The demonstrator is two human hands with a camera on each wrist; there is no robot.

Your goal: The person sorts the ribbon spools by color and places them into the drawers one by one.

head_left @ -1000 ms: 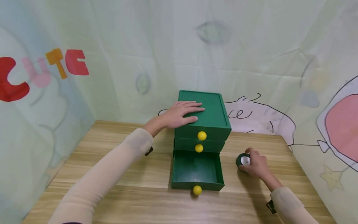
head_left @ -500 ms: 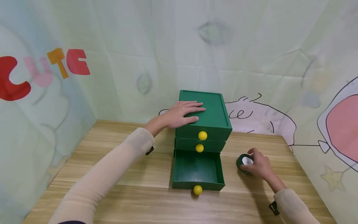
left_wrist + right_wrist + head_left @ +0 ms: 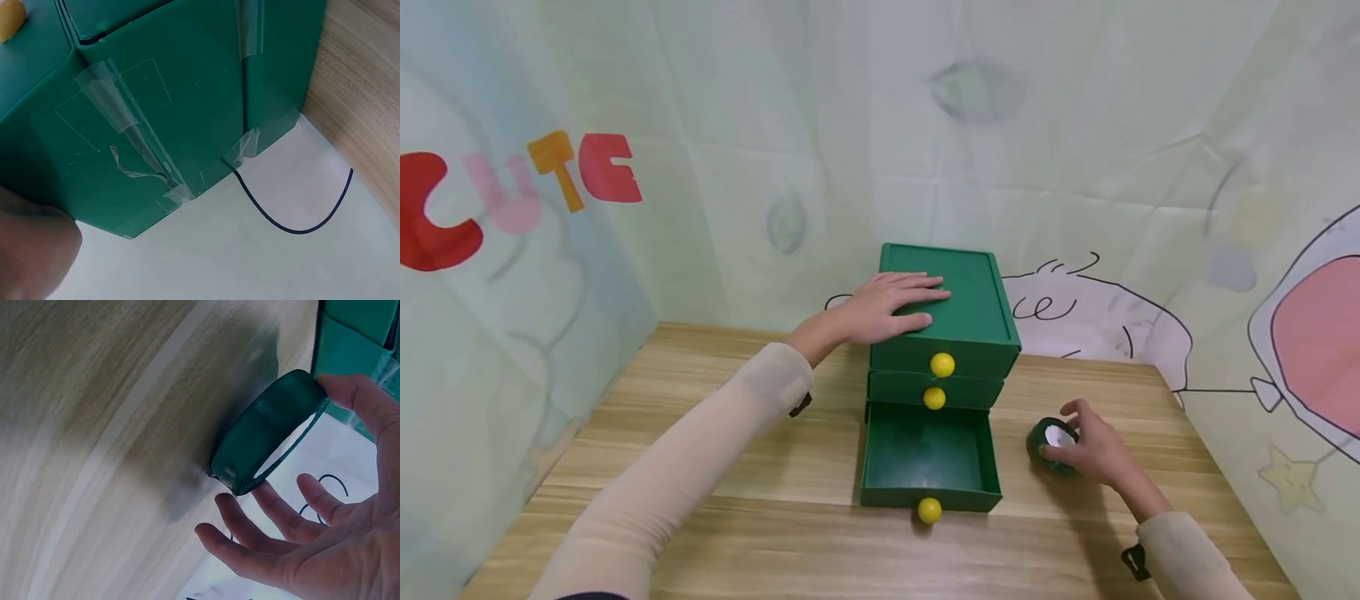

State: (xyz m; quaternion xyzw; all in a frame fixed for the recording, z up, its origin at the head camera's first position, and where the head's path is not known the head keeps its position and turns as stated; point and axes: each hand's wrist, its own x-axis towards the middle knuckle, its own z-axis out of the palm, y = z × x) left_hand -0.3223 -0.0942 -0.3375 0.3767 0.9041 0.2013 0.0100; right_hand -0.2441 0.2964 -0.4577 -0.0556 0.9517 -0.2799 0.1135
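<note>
A green three-tier drawer box (image 3: 958, 279) stands on the wooden table, with round yellow knobs. Its bottom drawer (image 3: 928, 454) is pulled out and nothing lies in it. My left hand (image 3: 883, 308) rests flat on top of the box, fingers stretched out. The left wrist view shows the box's side (image 3: 175, 81), with strips of clear tape on it. To the right of the drawer, my right hand (image 3: 1093, 446) holds a roll of green tape (image 3: 1051, 446) by its rim, between thumb and fingers. In the right wrist view the tape roll (image 3: 269, 428) looks tilted.
The wooden table (image 3: 737, 533) extends in front and to both sides of the box. A printed cloth (image 3: 737, 167) with letters and drawings hangs close behind and at both sides.
The tape roll has shifted slightly left and tilted in my right hand. My left hand and the drawer box have stayed in place.
</note>
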